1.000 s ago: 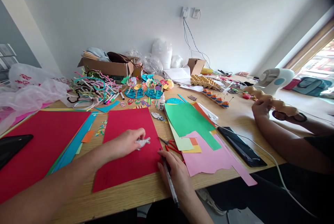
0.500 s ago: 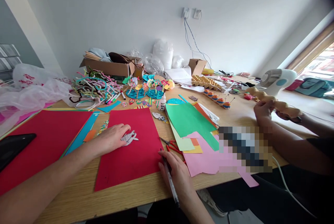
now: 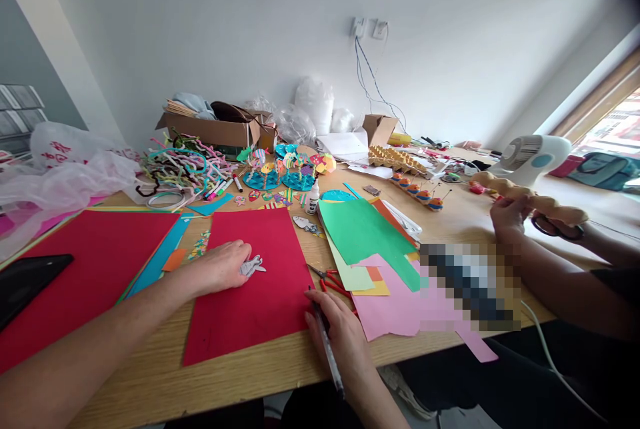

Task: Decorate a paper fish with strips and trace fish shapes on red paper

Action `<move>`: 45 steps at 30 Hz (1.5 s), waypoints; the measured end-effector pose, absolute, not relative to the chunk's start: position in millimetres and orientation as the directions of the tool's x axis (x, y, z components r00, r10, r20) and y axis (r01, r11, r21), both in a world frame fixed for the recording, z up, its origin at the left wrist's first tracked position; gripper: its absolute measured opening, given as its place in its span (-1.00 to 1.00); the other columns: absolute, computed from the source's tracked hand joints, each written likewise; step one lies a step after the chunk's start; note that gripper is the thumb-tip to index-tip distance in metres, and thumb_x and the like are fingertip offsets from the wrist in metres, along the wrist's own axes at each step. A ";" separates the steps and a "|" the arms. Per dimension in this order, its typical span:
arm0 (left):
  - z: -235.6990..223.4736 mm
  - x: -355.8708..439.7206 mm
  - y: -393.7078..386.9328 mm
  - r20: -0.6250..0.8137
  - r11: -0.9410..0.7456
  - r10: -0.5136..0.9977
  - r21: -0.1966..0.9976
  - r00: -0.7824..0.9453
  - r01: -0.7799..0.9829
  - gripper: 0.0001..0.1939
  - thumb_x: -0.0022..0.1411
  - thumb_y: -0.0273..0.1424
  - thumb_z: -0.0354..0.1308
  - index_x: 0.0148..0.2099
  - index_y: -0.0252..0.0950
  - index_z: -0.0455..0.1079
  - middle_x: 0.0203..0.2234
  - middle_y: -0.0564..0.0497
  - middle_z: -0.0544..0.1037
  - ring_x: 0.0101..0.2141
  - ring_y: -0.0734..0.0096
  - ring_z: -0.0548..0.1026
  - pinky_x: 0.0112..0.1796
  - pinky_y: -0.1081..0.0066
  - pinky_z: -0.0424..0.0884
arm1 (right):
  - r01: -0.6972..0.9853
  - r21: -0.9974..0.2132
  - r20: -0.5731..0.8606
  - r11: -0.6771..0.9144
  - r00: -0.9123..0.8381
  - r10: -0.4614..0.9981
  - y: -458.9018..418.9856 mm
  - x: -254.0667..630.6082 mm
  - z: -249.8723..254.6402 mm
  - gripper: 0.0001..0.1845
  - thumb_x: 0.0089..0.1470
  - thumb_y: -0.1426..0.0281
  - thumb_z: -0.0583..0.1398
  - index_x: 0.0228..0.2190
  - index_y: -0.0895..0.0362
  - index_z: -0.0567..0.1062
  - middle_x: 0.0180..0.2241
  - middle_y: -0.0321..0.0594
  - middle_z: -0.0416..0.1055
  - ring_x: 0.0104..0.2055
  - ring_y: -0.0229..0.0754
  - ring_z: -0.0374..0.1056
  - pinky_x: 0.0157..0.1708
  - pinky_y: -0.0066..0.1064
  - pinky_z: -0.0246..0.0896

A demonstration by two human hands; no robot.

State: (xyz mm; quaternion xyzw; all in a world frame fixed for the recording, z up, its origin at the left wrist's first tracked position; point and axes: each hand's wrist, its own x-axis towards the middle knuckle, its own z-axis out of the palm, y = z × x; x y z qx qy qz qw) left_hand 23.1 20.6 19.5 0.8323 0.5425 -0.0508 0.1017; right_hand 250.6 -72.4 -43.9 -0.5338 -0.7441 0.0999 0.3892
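My left hand point(image 3: 227, 266) rests on a sheet of red paper point(image 3: 250, 309). Its curled fingers grip the edge of a small grey paper cutout point(image 3: 253, 265), fish-like in shape and partly hidden by them. At the sheet's lower right edge, my right hand point(image 3: 337, 326) is closed around a clear-barrelled pen point(image 3: 327, 349), whose dark end points down toward the table edge. Red-handled pliers point(image 3: 333, 280) lie just beyond that hand. A second grey fish cutout point(image 3: 304, 222) lies behind the red sheet, near a white glue bottle point(image 3: 313, 199).
Green paper point(image 3: 367, 229) and pink paper point(image 3: 385, 309) lie to the right. At left, a phone point(image 3: 30, 282) rests on another red sheet point(image 3: 115, 249). Pipe cleaners point(image 3: 187, 166) and blue-based fish crafts point(image 3: 285, 172) stand behind. A co-worker's hands point(image 3: 510, 216) hold an egg-carton strip point(image 3: 530, 197) and scissors.
My left hand and the grey cutout have shifted very slightly right. The pen stays in my right hand. The co-worker's egg-carton strip and scissors have moved slightly.
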 end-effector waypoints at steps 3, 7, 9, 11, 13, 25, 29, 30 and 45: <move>23.8 25.0 21.2 -0.223 -0.364 0.896 0.124 0.384 0.923 -0.90 0.08 -0.46 0.03 -0.28 -0.25 0.23 -0.36 -0.01 0.42 -0.35 0.32 0.42 -0.43 0.42 0.23 | 0.717 -0.560 0.487 0.416 -0.121 0.865 -72.9 250.5 -43.7 -0.73 0.05 0.48 0.07 -0.20 0.18 0.47 -0.24 -0.07 0.48 -0.19 -0.08 0.41 -0.21 -0.32 0.34; 29.8 27.1 24.3 -0.291 -0.331 0.891 0.113 0.349 0.937 -0.80 0.14 -0.41 0.12 -0.15 -0.31 0.27 -0.33 0.01 0.43 -0.36 0.38 0.42 -0.37 0.38 0.32 | 0.718 -0.559 0.491 0.414 -0.116 0.863 -73.4 249.7 -43.5 -0.73 0.05 0.49 0.07 -0.20 0.16 0.47 -0.24 -0.08 0.48 -0.19 -0.09 0.41 -0.21 -0.33 0.33; 30.7 27.3 26.3 -0.317 -0.327 0.885 0.100 0.342 0.940 -0.77 0.20 -0.33 0.11 -0.12 -0.33 0.29 -0.28 0.00 0.43 -0.33 0.37 0.42 -0.31 0.30 0.36 | 0.721 -0.560 0.488 0.409 -0.113 0.866 -73.7 249.6 -43.3 -0.73 0.06 0.49 0.07 -0.19 0.17 0.46 -0.23 -0.07 0.48 -0.18 -0.09 0.41 -0.20 -0.33 0.33; 30.4 26.9 28.1 -0.335 -0.334 0.876 0.094 0.346 0.938 -0.76 0.23 -0.29 0.10 -0.12 -0.34 0.32 -0.24 -0.02 0.43 -0.27 0.34 0.43 -0.25 0.24 0.38 | 0.721 -0.560 0.485 0.407 -0.114 0.867 -73.6 249.8 -43.3 -0.72 0.06 0.48 0.06 -0.19 0.18 0.46 -0.23 -0.06 0.48 -0.17 -0.08 0.41 -0.20 -0.32 0.33; 29.6 26.3 29.8 -0.347 -0.340 0.870 0.094 0.351 0.936 -0.76 0.23 -0.29 0.09 -0.12 -0.34 0.33 -0.21 -0.03 0.43 -0.23 0.32 0.43 -0.21 0.21 0.38 | 0.724 -0.556 0.482 0.409 -0.119 0.868 -73.3 250.1 -43.4 -0.72 0.06 0.48 0.06 -0.20 0.18 0.47 -0.22 -0.06 0.48 -0.17 -0.08 0.41 -0.20 -0.31 0.33; 23.8 14.5 21.0 -0.254 -0.257 0.903 0.327 0.346 0.909 -0.72 0.04 -0.44 -0.01 -0.13 -0.22 0.22 -0.37 0.05 0.46 -0.40 0.36 0.40 -0.41 0.45 0.26 | 0.678 -0.624 0.478 0.388 -0.062 0.876 -72.0 253.4 -39.1 -0.71 0.05 0.48 0.06 -0.19 0.18 0.46 -0.22 -0.06 0.48 -0.18 -0.09 0.42 -0.21 -0.33 0.35; 33.8 -19.4 8.0 -0.190 -0.221 0.925 0.432 0.328 0.874 -0.59 0.08 -0.33 -0.12 0.02 -0.16 0.15 -0.13 0.01 0.44 -0.22 0.28 0.41 -0.25 0.41 0.28 | 0.627 -0.689 0.461 0.363 -0.007 0.888 -71.6 258.2 -37.0 -0.72 0.06 0.44 0.04 -0.20 0.19 0.45 -0.25 -0.08 0.50 -0.23 -0.10 0.44 -0.26 -0.36 0.36; 34.0 -30.1 3.7 -0.191 -0.192 0.933 0.450 0.304 0.872 -0.58 0.07 -0.30 -0.13 0.01 -0.15 0.17 -0.16 0.02 0.45 -0.28 0.28 0.42 -0.29 0.41 0.29 | 0.619 -0.698 0.457 0.359 0.000 0.889 -71.6 258.9 -37.0 -0.72 0.06 0.44 0.04 -0.20 0.19 0.45 -0.26 -0.08 0.50 -0.24 -0.10 0.44 -0.27 -0.36 0.36; -10.9 -79.7 -70.8 0.039 0.002 0.999 0.384 -0.019 0.923 -0.63 0.08 -0.26 -0.18 -0.08 -0.20 0.23 -0.24 -0.05 0.52 -0.28 0.15 0.50 -0.30 0.32 0.38 | 0.668 -0.649 0.437 0.363 -0.063 0.897 -69.4 258.8 -39.9 -0.70 0.06 0.38 0.05 -0.19 0.18 0.46 -0.28 -0.07 0.50 -0.25 -0.05 0.44 -0.31 -0.32 0.37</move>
